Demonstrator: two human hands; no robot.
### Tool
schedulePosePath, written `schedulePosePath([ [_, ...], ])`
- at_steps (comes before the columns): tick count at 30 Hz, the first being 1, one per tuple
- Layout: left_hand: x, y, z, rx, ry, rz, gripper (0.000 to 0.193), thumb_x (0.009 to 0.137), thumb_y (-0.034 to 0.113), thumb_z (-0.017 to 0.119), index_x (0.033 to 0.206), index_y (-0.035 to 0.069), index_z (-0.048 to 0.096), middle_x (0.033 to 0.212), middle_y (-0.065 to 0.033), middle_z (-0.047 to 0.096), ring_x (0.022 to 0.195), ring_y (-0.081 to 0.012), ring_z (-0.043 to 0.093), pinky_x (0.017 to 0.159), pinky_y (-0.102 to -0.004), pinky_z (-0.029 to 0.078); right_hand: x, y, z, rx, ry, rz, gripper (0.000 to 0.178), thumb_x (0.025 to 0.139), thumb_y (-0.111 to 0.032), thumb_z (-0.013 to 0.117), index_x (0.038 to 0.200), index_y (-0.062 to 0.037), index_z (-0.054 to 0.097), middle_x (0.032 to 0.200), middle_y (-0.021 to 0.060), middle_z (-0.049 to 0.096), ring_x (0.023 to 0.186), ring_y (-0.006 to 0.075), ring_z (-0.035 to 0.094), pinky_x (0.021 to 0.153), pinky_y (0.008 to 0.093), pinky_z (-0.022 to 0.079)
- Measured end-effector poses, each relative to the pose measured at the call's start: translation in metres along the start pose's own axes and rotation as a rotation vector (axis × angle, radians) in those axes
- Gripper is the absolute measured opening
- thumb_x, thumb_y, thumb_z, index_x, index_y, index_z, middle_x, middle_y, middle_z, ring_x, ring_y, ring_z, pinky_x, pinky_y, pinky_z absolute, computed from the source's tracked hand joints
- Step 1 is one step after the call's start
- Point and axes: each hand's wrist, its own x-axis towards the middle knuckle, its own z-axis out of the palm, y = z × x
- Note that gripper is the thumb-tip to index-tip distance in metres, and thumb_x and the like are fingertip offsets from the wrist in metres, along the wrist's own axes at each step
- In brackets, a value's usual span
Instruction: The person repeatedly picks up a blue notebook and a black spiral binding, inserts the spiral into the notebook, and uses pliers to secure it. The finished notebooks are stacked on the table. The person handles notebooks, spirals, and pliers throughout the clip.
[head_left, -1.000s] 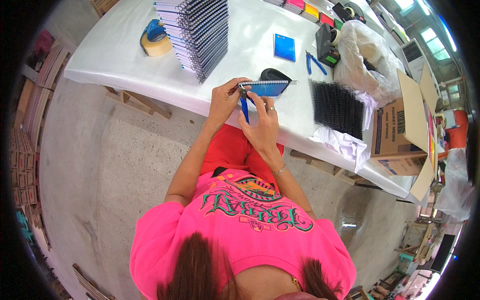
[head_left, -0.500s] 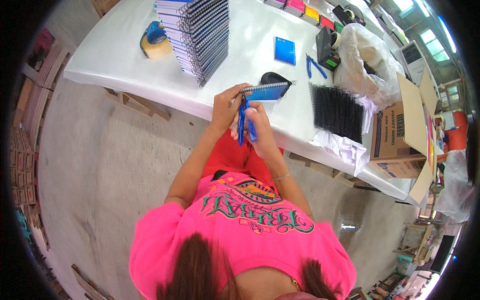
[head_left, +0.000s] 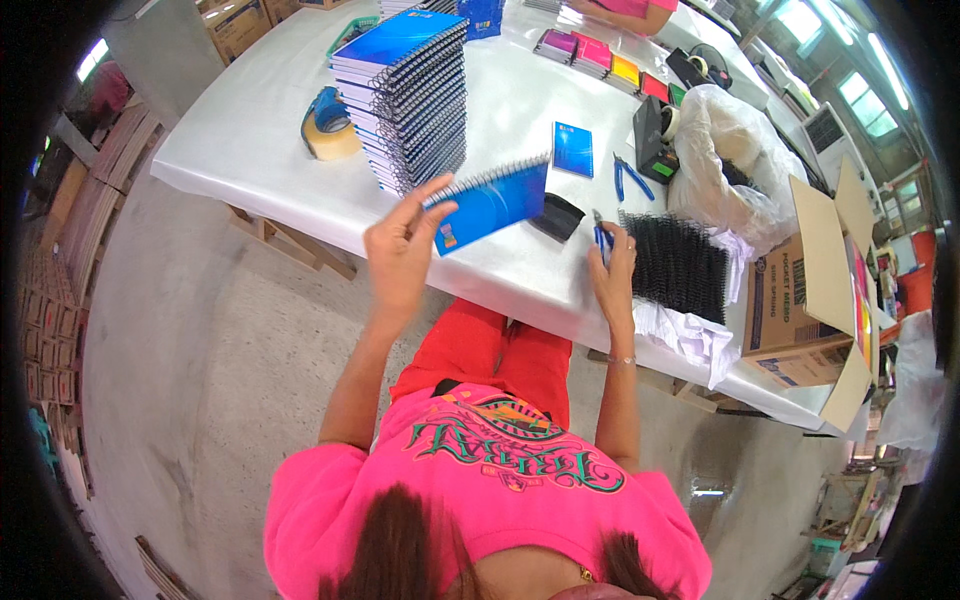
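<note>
Pinched in my left hand (head_left: pixel 398 250) is a blue spiral notebook (head_left: pixel 496 207), held by its left end and tilted above the table's front edge. My right hand (head_left: pixel 614 262) is closed round blue-handled pliers (head_left: pixel 603 238), low over the table beside a bundle of black spiral wires (head_left: pixel 680 268). Between the hands a small black object (head_left: pixel 557 217) rests on the table. A tall stack of spiral notebooks (head_left: pixel 420 105) stands just beyond my left hand. Farther back lie a small blue notebook (head_left: pixel 573 150) and a second pair of blue-handled pliers (head_left: pixel 630 180).
The white table (head_left: pixel 250 140) holds a tape roll (head_left: pixel 330 128) at left. Small coloured notebooks (head_left: pixel 592 56) line the far side, near another person's arm (head_left: pixel 620 12). At right are a black tape dispenser (head_left: pixel 655 140), a plastic bag (head_left: pixel 725 140) and an open cardboard box (head_left: pixel 790 300).
My hands have parted. The left has carried the notebook left toward the stack; the right has moved right with the pliers, down by the wire bundle. The other person's arm has come into view.
</note>
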Motion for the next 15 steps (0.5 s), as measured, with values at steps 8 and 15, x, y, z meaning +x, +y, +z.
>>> schedulePosePath([
  [8,0.122,0.069,-0.068,0.117,0.25,0.343,0.034,0.091,0.023,0.071,0.12,0.004,0.068,0.1,-0.0089,0.07,0.09,-0.0104,0.065,0.078,-0.0246,0.053,-0.001,0.019,0.022,-0.295,0.111,0.016,0.039,0.09,-0.016,0.061,0.127,-0.0067,0.055,0.122,0.0228,0.048,0.114,0.0386,0.046,0.099,0.0495,0.037],
  [15,0.213,0.026,-0.079,-0.068,0.046,0.262,0.033,0.09,0.027,0.073,0.111,0.002,0.069,0.1,-0.0082,0.071,0.089,-0.011,0.065,0.079,-0.0256,0.052,-0.003,0.023,0.024,-0.249,0.102,0.02,0.038,0.09,-0.017,0.062,0.126,-0.0061,0.057,0.125,0.0237,0.048,0.118,0.0394,0.045,0.102,0.0499,0.036],
])
